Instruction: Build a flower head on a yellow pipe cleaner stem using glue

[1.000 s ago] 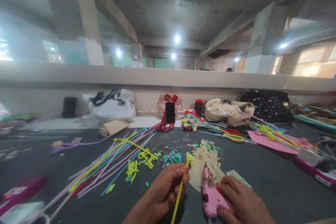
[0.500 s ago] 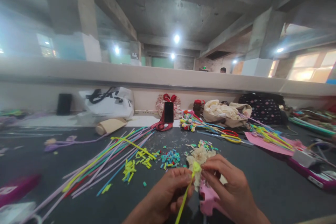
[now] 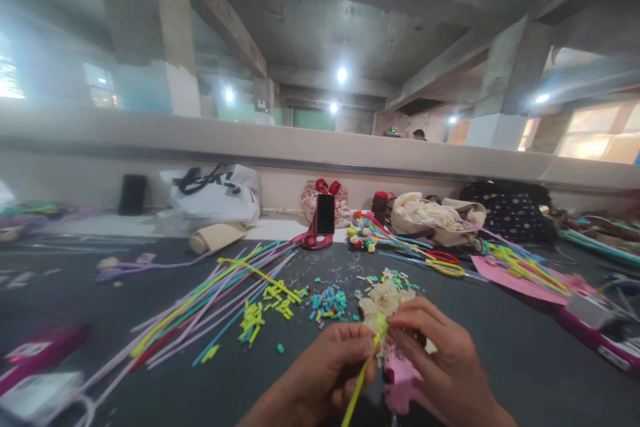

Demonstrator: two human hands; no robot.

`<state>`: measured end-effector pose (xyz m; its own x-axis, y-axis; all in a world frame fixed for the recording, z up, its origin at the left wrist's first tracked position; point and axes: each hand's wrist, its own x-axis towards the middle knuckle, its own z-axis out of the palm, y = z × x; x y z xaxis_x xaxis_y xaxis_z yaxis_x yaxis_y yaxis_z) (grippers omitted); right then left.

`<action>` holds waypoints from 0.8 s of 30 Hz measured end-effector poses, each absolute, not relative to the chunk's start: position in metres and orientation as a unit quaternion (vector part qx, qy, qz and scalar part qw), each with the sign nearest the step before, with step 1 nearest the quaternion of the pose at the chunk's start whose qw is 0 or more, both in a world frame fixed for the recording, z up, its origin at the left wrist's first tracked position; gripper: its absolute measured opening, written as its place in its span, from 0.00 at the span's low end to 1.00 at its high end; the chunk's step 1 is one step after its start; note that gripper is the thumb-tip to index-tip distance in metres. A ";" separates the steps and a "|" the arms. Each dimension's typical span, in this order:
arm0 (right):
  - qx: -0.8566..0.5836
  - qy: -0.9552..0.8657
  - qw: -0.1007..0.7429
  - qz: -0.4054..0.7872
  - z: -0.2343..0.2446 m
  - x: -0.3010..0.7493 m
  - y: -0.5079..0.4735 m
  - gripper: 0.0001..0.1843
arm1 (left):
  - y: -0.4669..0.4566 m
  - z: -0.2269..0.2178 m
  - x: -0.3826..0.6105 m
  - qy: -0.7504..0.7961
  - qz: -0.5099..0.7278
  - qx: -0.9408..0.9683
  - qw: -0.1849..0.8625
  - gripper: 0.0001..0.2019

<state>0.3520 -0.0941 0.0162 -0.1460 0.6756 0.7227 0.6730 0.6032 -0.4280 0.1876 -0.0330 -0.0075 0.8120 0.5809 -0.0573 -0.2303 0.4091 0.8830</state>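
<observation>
My left hand (image 3: 353, 357) is closed, thumb and forefinger pinching a bright yellow pipe cleaner (image 3: 356, 395) whose loose end hangs down toward the bottom edge. At its upper end is a small bunched yellow tip (image 3: 382, 324). The fingertips of my right hand (image 3: 440, 353) press together at that tip, closed on it. Behind the fingers lies a cream, petal-shaped piece (image 3: 383, 297). A pink plastic tool (image 3: 400, 387), which looks like a glue gun, rests beneath my right hand and is partly hidden by it.
Short yellow pieces (image 3: 253, 321) and blue-green pieces (image 3: 327, 303) lie left of my hands. Long pipe cleaners (image 3: 200, 317) spread across the dark table. Farther back are scissors (image 3: 445, 268), an upright phone (image 3: 325, 213), a finished-looking colourful bundle (image 3: 361, 233) and bags (image 3: 215, 193).
The view has shifted slightly, so the table's things appear a little farther right. Both hands keep their grip on the yellow pipe cleaner, its tip now sitting slightly lower between the fingers.
</observation>
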 end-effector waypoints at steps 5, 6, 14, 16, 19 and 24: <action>-0.473 -0.754 0.445 -0.095 0.023 0.369 -0.105 0.04 | -0.020 0.001 0.171 0.215 0.295 0.451 0.815 0.07; -0.481 -0.752 0.439 -0.096 0.026 0.371 -0.106 0.04 | -0.014 0.005 0.161 0.224 0.315 0.438 0.811 0.07; -0.475 -0.812 0.337 0.032 0.027 0.350 -0.075 0.07 | 0.014 0.034 0.073 0.258 0.471 0.363 0.762 0.04; -0.473 -0.827 0.302 0.050 0.026 0.338 -0.060 0.08 | 0.015 0.032 0.067 0.268 0.481 0.356 0.755 0.04; -0.481 -0.839 0.247 0.053 0.024 0.324 -0.039 0.09 | 0.015 0.022 0.068 0.283 0.477 0.349 0.755 0.03; -0.500 -0.844 0.188 0.048 0.017 0.313 -0.012 0.12 | 0.013 0.015 0.073 0.301 0.457 0.357 0.757 0.04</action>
<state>0.3130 -0.0115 0.0169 -0.4293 0.8623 0.2686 0.8259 0.4952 -0.2696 0.0727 0.0129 0.0146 0.4014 0.9066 -0.1302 -0.4759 0.3279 0.8161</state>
